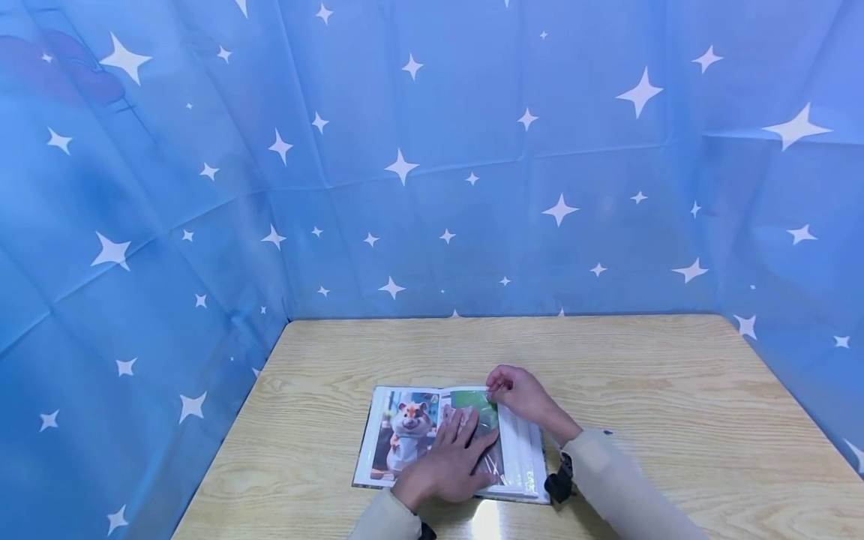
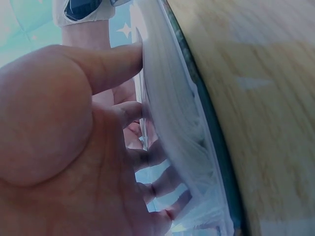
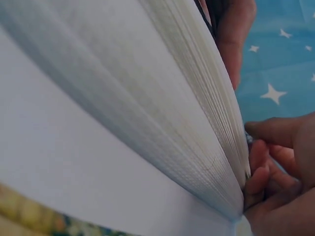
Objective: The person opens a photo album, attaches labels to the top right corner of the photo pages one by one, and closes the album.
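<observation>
A photo album (image 1: 529, 454) lies spread out on the table, its left page showing a cartoon hamster picture (image 1: 410, 421) in white clothing. On the facing page is a picture with a green top (image 1: 470, 398) under glossy clear film. My left hand (image 1: 448, 466) rests across that picture with fingers spread, covering much of it. At the page's top right corner, my right hand (image 1: 523, 394) pinches the album page between thumb and curled fingers. The thick stack of album leaves (image 3: 162, 98) fills much of the right wrist view.
The wooden table (image 1: 648, 390) extends around the album on all sides. Blue curtains with white stars (image 1: 466, 225) hang behind it and along both sides. Dark wrist devices (image 1: 559, 480) sit at my light sleeves (image 1: 617, 476).
</observation>
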Demonstrator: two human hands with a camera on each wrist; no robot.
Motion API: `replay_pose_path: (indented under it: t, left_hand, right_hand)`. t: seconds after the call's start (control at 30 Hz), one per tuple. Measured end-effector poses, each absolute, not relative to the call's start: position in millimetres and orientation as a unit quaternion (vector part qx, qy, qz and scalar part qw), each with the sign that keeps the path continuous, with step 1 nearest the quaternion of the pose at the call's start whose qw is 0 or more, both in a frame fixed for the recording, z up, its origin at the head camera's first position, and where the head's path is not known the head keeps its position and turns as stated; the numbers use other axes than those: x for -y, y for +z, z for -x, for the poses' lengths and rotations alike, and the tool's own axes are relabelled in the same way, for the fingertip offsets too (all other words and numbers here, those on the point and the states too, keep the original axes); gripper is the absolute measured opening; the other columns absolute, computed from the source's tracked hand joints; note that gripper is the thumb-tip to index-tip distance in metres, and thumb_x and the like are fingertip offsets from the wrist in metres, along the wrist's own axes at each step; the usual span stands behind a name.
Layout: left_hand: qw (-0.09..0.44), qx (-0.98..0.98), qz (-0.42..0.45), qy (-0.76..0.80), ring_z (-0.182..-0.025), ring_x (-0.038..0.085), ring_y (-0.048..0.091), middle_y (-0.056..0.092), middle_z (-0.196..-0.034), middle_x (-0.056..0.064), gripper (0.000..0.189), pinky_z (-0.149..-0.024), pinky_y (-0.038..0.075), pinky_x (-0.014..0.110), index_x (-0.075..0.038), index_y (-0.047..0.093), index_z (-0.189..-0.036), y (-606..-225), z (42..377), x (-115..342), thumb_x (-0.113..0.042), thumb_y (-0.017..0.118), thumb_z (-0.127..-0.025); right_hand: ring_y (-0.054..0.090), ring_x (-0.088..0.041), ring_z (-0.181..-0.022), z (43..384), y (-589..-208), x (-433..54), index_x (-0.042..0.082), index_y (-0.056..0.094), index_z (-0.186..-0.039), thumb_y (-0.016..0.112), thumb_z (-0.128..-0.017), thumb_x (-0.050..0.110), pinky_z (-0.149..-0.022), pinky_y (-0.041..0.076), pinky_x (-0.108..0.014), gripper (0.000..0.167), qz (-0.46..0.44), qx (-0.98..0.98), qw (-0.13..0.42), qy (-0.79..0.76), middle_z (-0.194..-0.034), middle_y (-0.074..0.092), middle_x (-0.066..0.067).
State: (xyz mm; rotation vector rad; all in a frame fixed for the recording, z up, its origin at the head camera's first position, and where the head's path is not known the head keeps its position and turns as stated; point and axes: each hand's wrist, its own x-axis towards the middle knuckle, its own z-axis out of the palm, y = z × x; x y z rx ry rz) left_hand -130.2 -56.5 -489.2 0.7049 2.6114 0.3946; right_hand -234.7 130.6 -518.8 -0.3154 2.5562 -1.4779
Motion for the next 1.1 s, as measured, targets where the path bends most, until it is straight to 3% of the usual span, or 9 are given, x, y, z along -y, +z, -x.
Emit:
replay_pose_path:
  t: [1.1]
  left_hand:
    - [0.204,-0.936,-0.254,0.134,-0.152,0.035,-0.001,0.004,-0.167,0.010,0.068,-0.123,0.007,0.052,-0.032,0.025,-0.158,-489.7,130.8,56.2,-0.053,0.050,-0.098]
  right_hand:
    - [0.055,-0.015,-0.076,234.1,-519.4,-126.6,0.012,0.065,-0.091,0.071,-0.085,-0.002,-0.069,0.046,-0.030,0.016,0.106,-0.872,0.086,-0.470,-0.083,0.062,0.000]
